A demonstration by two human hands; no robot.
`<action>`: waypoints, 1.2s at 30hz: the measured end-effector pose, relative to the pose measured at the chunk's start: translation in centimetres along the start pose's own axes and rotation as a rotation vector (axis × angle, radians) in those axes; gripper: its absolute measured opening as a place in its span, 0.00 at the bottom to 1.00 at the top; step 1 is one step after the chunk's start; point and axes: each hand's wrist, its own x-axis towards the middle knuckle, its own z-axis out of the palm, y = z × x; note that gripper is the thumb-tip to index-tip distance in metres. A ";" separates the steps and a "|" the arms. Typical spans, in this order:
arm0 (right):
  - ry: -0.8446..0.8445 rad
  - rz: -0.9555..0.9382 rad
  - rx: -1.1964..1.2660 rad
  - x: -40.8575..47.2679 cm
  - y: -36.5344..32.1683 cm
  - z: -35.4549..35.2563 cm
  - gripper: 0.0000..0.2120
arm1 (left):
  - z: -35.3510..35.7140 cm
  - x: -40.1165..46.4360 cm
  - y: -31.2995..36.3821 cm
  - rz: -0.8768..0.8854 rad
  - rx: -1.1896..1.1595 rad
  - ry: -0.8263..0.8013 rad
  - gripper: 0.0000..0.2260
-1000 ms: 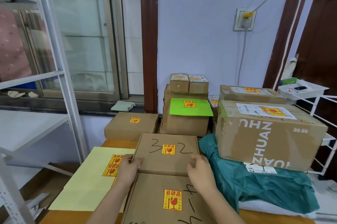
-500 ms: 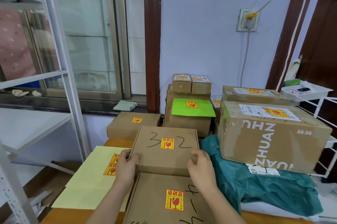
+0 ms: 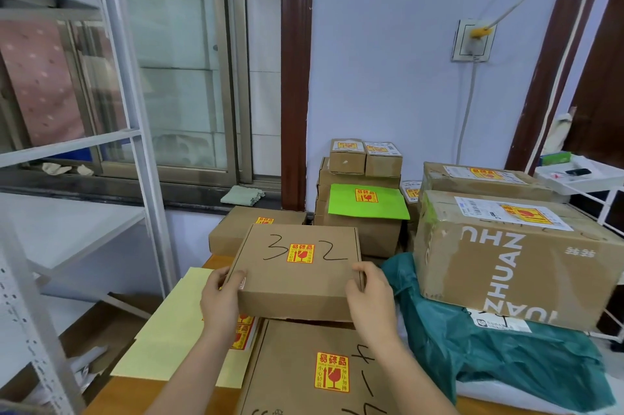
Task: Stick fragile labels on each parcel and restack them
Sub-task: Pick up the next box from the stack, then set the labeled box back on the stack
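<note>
Gripping flat "32" box [image 3: 297, 271] both ends: left hand [image 3: 221, 301], right hand [image 3: 371, 299]; long axis left-right, stacks ahead.

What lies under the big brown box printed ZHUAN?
The big brown box rests on a crumpled teal plastic parcel, whose white label peeks out below the box edge. Anything beneath the teal parcel or further under the box is covered.

Bright, even daylight enters through the window [image 3: 175, 59] at left; shadows stay soft. The wide-angle lens bows the shelf post [image 3: 135, 130] and door frame [image 3: 553, 53] near the edges. Focus is mostly sharp.
</note>
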 end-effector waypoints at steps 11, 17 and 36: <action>-0.085 0.088 0.303 1.1 -2.4 2.3 0.21 | -3.1 0.7 3.5 -0.040 -0.134 0.078 0.09; -0.244 0.172 0.530 1.2 -3.4 3.5 0.24 | -4.3 2.1 4.4 -0.029 -0.112 0.111 0.08; -0.456 0.167 0.570 3.1 -3.3 6.8 0.26 | -5.7 8.7 4.3 -0.260 -0.022 0.123 0.21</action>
